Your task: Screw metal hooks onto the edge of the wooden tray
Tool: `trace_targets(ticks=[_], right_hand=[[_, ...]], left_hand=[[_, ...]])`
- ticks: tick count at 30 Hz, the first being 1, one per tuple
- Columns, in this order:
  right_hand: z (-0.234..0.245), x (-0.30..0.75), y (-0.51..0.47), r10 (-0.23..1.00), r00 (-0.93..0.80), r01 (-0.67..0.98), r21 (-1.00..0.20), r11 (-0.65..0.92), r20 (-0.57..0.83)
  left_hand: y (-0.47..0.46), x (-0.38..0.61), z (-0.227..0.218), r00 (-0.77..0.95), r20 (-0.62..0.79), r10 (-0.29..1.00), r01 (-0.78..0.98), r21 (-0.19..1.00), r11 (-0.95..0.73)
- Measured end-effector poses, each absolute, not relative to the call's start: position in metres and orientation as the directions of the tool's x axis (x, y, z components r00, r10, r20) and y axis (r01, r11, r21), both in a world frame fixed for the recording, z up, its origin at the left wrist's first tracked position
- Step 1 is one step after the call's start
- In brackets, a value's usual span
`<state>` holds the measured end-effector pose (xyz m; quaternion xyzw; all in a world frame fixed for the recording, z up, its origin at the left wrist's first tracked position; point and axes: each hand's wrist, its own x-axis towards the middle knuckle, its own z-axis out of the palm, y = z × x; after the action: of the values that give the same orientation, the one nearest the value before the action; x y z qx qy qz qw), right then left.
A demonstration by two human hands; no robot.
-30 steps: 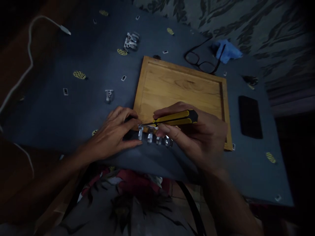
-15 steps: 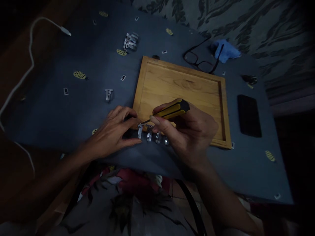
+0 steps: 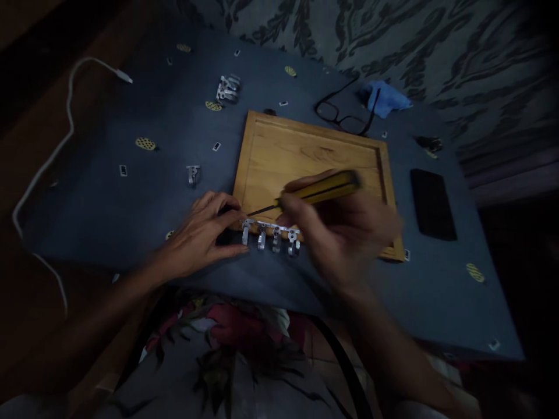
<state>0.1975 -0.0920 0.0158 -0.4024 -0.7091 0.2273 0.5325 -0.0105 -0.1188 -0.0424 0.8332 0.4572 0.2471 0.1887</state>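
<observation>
A metal rail with several hooks (image 3: 271,234) lies against the near edge of a wooden board (image 3: 305,157) on the blue table. My left hand (image 3: 198,235) pinches the rail's left end, thumb and fingers closed on it. My right hand (image 3: 345,233), blurred by motion, grips a yellow and black screwdriver (image 3: 321,191). The screwdriver's thin shaft points left and down, with its tip just above the rail's left end.
A loose metal hook (image 3: 193,173) and a pile of hooks (image 3: 227,89) lie to the left and far left. Glasses (image 3: 345,116) and a blue cloth (image 3: 386,97) sit behind the board. A black phone (image 3: 432,203) lies at right, a white cable (image 3: 70,116) at left.
My right hand has lifted and swung the screwdriver handle up and to the right; the tip has come off the rail. My left hand has stayed on the rail's end.
</observation>
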Motion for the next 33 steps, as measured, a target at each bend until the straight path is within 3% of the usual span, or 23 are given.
trace_targets(ticks=[3, 5, 10, 24, 28, 33], right_hand=[[0.027, 0.203, -0.093, 0.766, 0.132, 0.306, -0.761, 0.572, 0.629], [0.029, 0.21, -0.092, 0.76, 0.187, 0.305, -0.772, 0.557, 0.622], [0.012, 0.229, -0.087, 0.814, 0.143, 0.213, -0.821, 0.53, 0.563], [-0.015, 0.248, -0.085, 0.821, 0.155, 0.144, -0.835, 0.531, 0.549], [-0.004, 0.238, -0.092, 0.853, 0.051, 0.107, -0.853, 0.512, 0.519], [0.002, 0.227, -0.095, 0.856, -0.137, 0.218, -0.828, 0.516, 0.498]], left_hand=[[-0.118, -0.011, -0.042, 0.459, 0.225, 0.859, 0.671, 0.546, -0.502], [-0.117, -0.012, -0.042, 0.462, 0.233, 0.855, 0.672, 0.538, -0.51], [-0.118, -0.013, -0.043, 0.476, 0.241, 0.846, 0.684, 0.503, -0.528], [-0.119, -0.012, -0.041, 0.464, 0.251, 0.85, 0.686, 0.506, -0.524], [-0.119, -0.012, -0.039, 0.471, 0.248, 0.847, 0.683, 0.504, -0.528], [-0.118, -0.011, -0.039, 0.462, 0.225, 0.858, 0.69, 0.516, -0.507]])
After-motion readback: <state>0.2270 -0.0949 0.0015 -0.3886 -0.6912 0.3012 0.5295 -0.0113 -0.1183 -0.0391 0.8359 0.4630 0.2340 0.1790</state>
